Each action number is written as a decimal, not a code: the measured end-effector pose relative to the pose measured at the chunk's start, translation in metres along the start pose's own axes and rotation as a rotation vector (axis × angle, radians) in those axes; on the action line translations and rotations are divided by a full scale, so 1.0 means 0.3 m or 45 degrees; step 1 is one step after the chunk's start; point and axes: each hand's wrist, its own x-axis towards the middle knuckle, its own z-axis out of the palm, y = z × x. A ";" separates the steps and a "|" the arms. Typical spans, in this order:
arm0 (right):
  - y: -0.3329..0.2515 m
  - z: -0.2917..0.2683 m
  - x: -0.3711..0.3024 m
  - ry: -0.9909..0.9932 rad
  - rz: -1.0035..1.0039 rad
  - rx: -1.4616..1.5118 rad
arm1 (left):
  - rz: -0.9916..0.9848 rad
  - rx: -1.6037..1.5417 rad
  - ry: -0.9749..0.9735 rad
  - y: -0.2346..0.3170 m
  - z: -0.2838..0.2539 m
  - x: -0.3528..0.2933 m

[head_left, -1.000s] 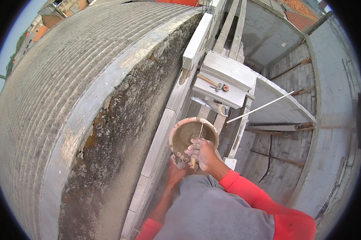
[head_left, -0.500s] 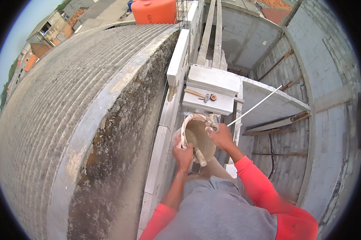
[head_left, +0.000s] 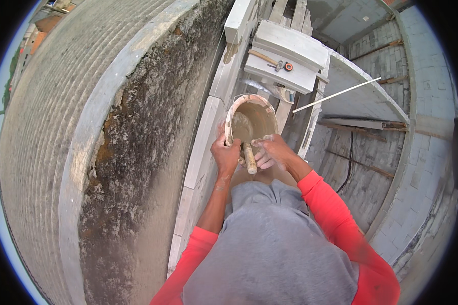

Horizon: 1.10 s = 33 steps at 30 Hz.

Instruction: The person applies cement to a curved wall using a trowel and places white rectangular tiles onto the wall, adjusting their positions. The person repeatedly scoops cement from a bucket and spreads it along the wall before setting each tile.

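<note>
I see left hand [head_left: 226, 155] gripping bucket [head_left: 265, 115] | right hand [head_left: 273, 150] nearside, grip I can't tell | handle [head_left: 249, 158] jutting over bucket's near rim | hammer [head_left: 265, 58] on blocks [head_left: 285, 78] beyond bucket

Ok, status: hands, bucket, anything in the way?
Left hand gripping bucket at near-left rim. Right hand at near-right side, grip unclear. Bucket smeared grey-brown inside. Wooden handle jutting over near rim, between hands.

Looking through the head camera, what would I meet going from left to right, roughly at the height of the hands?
Corrugated roof, dark mottled wall, row of white blocks, left hand, tool handle, right hand, thin dark strand, grey block wall.
</note>
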 end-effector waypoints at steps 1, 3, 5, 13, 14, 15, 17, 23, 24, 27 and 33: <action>-0.010 0.013 0.012 0.011 0.077 -0.132 | -0.009 0.042 -0.001 0.008 0.003 -0.003; -0.022 0.033 0.042 -0.043 0.063 -0.323 | 0.021 0.043 0.013 0.015 0.012 -0.004; -0.035 0.031 0.074 -0.028 0.026 -0.430 | 0.048 0.016 0.023 0.012 0.022 0.004; -0.095 -0.172 0.017 0.211 -0.590 -2.125 | 0.078 0.057 0.022 -0.013 0.013 0.040; -0.095 -0.183 0.011 0.299 -0.705 -2.203 | 0.083 0.052 0.027 -0.013 0.013 0.039; -0.097 -0.187 0.019 0.399 -0.847 -2.274 | 0.076 0.056 0.028 -0.011 0.017 0.040; -0.101 -0.184 0.056 0.396 -0.963 -2.324 | 0.066 0.032 0.036 -0.006 0.030 0.043; -0.097 -0.214 0.223 -0.090 -0.584 -2.061 | -0.055 -0.084 0.086 -0.037 0.022 0.054; -0.082 -0.235 0.226 -0.058 -0.540 -1.965 | -0.093 -0.072 0.102 -0.055 0.006 0.052; -0.008 -0.272 0.222 0.045 -0.437 -1.740 | -0.231 -0.159 0.142 -0.132 -0.018 0.034; 0.126 -0.248 0.294 0.303 -0.408 -1.288 | -0.368 -0.339 0.261 -0.337 0.004 0.020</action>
